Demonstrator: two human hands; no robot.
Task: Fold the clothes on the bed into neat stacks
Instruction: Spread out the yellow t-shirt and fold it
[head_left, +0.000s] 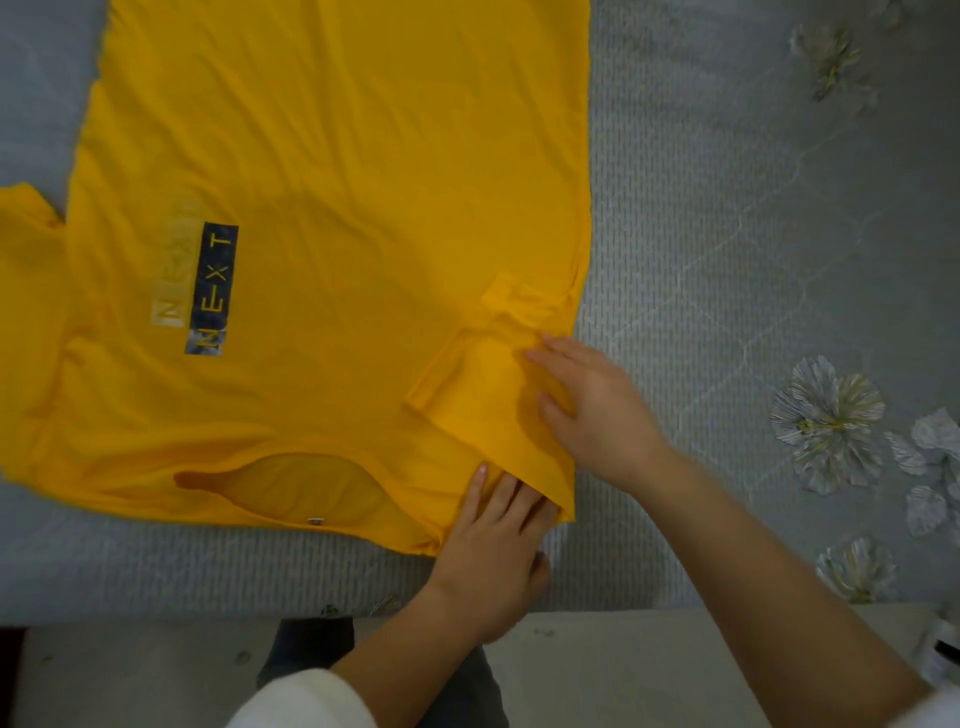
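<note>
A yellow T-shirt (332, 208) is spread on the bed (727, 208); its folded-in sleeve (483, 395) is pressed flat by the open right hand (592, 410), the shoulder by the open left hand (493, 551)

Pale floor (597, 670) along bottom edge, below bed side. White and dark item (943, 652) at right edge, partly cut off, blurred, cannot tell what. Dark strip (10, 675) at bottom left corner.
</note>
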